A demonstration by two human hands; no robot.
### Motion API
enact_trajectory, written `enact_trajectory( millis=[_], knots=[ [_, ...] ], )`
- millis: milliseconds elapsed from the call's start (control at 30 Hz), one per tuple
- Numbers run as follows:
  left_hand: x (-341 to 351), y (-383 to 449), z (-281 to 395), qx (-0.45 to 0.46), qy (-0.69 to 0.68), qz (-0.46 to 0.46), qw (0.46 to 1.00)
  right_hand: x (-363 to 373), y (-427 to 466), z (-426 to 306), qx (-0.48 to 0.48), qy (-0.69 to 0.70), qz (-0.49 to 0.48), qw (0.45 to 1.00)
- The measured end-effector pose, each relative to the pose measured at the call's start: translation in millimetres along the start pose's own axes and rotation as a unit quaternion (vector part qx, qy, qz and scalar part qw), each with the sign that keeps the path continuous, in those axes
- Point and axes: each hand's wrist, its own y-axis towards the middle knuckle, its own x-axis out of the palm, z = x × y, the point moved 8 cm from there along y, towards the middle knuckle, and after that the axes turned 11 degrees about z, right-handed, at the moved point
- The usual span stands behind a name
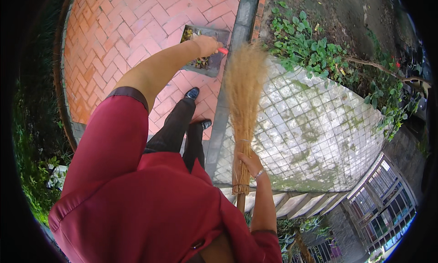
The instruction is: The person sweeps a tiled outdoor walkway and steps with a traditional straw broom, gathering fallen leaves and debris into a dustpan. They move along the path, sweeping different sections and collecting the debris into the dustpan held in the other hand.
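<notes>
My left hand (pixel 206 46) reaches out over a grey dustpan (pixel 213 66), its fingers closed around a red handle (pixel 223 50). Whether that handle joins the dustpan is hidden by the hand. Dry leaves (pixel 201 62) lie in the dustpan, mostly along its left side. My right hand (pixel 251 162) grips a straw broom (pixel 243 102) at the bound lower part of its straw. The broom's bristles point up and away from me, slightly blurred, and its wooden stick (pixel 241 203) runs back beside my body.
Red herringbone brick paving (pixel 126 33) lies under my shoes (pixel 192 93). A grey stone curb (pixel 239 26) divides it from a mossy tiled surface (pixel 308 126). Green plants (pixel 314 54) border bare soil at upper right. A metal grille gate (pixel 381 198) stands at lower right.
</notes>
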Motion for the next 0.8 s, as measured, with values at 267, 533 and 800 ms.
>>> enact_trajectory(
  millis=[267, 533, 800],
  knots=[
    [7.9, -17.1, -6.9, 0.029, 0.005, 0.016, 0.999, -32.3, -113.4, -23.0, -0.052, -0.061, 0.019, 0.997],
    [21.0, -31.6, -2.8, 0.024, -0.009, 0.016, 1.0, -45.2, -48.5, -31.5, 0.007, -0.055, 0.048, 0.997],
    [36.9, -34.4, 19.5, -0.017, 0.018, 0.012, 1.0, -68.9, -59.5, 8.0, -0.053, -0.046, -0.023, 0.997]
  ],
)
